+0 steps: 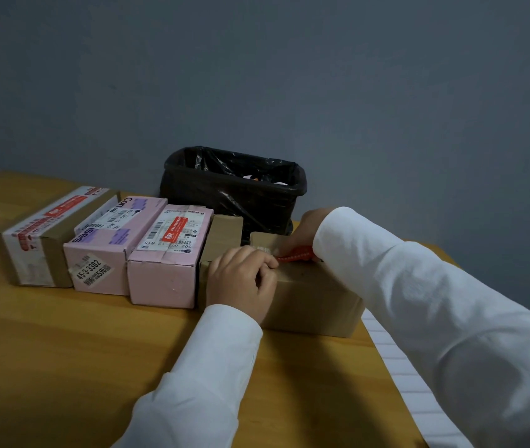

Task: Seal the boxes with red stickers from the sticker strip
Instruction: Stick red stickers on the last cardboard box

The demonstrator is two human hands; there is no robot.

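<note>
Brown cardboard box lies at the centre right of the frame on the wooden table. The left hand rests on its top edge, fingers curled, pinching one end of a red sticker. The right hand holds the other end. Two pink boxes stand just left.
</note>
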